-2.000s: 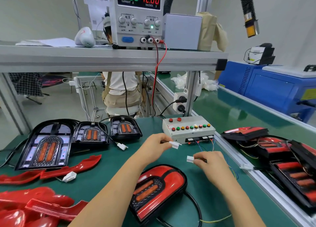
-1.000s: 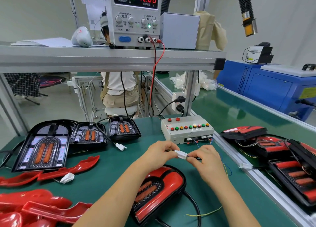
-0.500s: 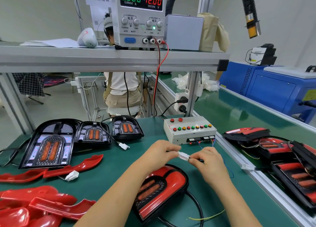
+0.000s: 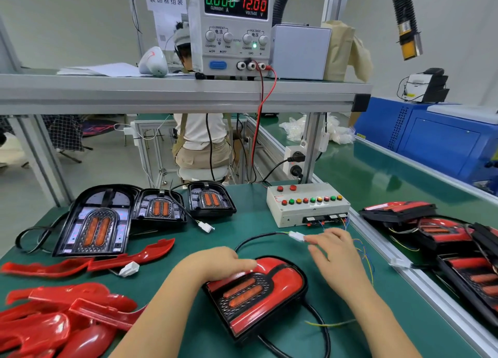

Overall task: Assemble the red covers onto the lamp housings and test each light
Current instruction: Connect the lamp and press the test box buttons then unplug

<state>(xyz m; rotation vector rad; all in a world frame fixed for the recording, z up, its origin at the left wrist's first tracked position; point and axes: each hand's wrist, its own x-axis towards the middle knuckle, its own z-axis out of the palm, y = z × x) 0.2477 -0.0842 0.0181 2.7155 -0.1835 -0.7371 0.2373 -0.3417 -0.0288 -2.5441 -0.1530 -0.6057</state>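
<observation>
The assembled lamp [image 4: 258, 295], its red cover already fitted around two orange strips, lies on the green bench mat [image 4: 242, 231] between the two forearms. The left hand [image 4: 218, 263] rests on the lamp's upper left edge, fingers laid fairly flat across the red cover and gripping nothing. The right hand [image 4: 334, 255] is just beyond the lamp's right side, fingers loosely spread, their tips at the mated white connector [image 4: 296, 236]; whether they touch it cannot be told. The lamp's black cable [image 4: 258, 240] arcs up to that connector.

To the left sits a heap of loose red covers [image 4: 67, 317], then two long red trim pieces [image 4: 129, 258] and a spare white plug [image 4: 129, 269]. Behind them three uncovered black lamp housings [image 4: 160, 209] stand in a row. A white test box [image 4: 307, 204] with coloured buttons sits beyond the right hand. Finished lamps [image 4: 431, 236] are stacked on the green belt to the right.

On the aluminium shelf [image 4: 161, 93] above, a power supply [image 4: 231, 29] reads 0.000 A and 12.00 V. Beyond it a seated person [image 4: 200, 142] faces away, and a blue machine [image 4: 431, 142] stands further right.
</observation>
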